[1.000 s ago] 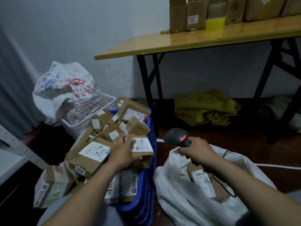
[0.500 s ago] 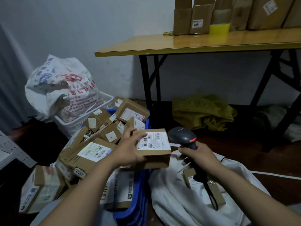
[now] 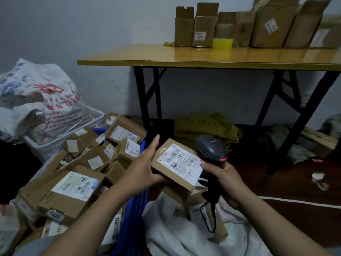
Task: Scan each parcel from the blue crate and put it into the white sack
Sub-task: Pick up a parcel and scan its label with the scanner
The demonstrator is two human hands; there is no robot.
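Observation:
My left hand (image 3: 143, 168) holds a small brown parcel (image 3: 177, 164) by its left side, white label facing up, above the gap between crate and sack. My right hand (image 3: 224, 175) grips the handle of a dark barcode scanner (image 3: 212, 151), its thumb touching the parcel's right edge. The blue crate (image 3: 137, 207) at lower left is heaped with several labelled cardboard parcels (image 3: 75, 189). The white sack (image 3: 175, 235) lies open at the bottom centre with parcels (image 3: 199, 213) inside.
A yellow-topped folding table (image 3: 212, 57) with black legs stands behind, carrying several cardboard boxes (image 3: 204, 26). A printed white bag (image 3: 36, 100) sits in a white basket (image 3: 60, 143) at left. Olive cloth (image 3: 206, 130) lies under the table. A white cable (image 3: 299, 202) crosses the dark floor.
My left hand lifted the parcel out of the crate and carried it right, over the sack. My right hand with the scanner came up against its right edge.

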